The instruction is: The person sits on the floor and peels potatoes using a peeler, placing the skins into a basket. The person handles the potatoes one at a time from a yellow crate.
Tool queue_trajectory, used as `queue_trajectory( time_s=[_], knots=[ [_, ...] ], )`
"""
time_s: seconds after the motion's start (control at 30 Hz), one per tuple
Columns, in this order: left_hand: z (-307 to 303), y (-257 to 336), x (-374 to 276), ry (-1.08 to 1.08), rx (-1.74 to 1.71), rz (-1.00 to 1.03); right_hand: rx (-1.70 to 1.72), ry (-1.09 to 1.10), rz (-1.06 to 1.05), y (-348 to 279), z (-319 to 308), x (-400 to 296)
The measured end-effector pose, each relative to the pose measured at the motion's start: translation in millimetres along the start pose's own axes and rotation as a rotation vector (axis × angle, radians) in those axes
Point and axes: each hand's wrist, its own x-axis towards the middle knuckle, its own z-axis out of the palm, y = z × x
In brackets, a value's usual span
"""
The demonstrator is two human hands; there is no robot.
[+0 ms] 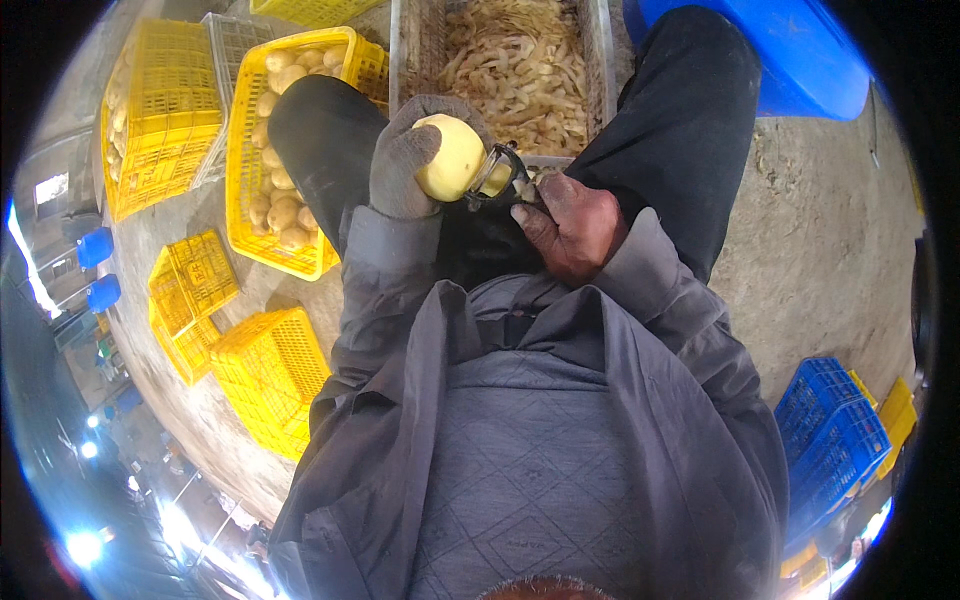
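Observation:
My left hand (405, 161), in a grey knit glove, is closed around a peeled, pale yellow potato (448, 157) between my knees. My bare right hand (574, 225) grips a dark-framed vegetable peeler (504, 176), whose head lies against or just beside the potato's right side. Small bits of peel cling near my right fingertips. Beyond both hands stands a grimy plastic crate (418, 56) holding a heap of potato peelings (517, 75). To the left of my left knee, a yellow plastic basket (238, 150) holds many unpeeled potatoes (283, 214).
More yellow crates (161, 120) stand at the far left, one with potatoes. Empty-looking yellow crates (270, 375) lie at the lower left. A blue plastic container (802, 60) is beyond my right knee. Blue crates (832, 442) stand at the lower right on the concrete floor (802, 225).

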Motion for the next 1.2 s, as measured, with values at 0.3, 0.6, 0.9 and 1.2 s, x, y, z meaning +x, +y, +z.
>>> queue_trajectory(
  time_s=[0.3,0.6,0.9,1.2],
  knots=[
    [-26,-9,2,0.016,-0.118,-0.073,0.289,0.071,0.278,-8,-2,2],
    [26,11,-1,0.129,-0.147,-0.113,0.316,0.129,0.289,-4,-12,5],
    [14,0,-2,0.226,-0.235,-0.166,0.211,0.178,0.255,0,-21,3],
    [19,-2,-2,0.226,-0.171,-0.218,0.343,0.289,0.409,-11,-66,6]
  ],
)
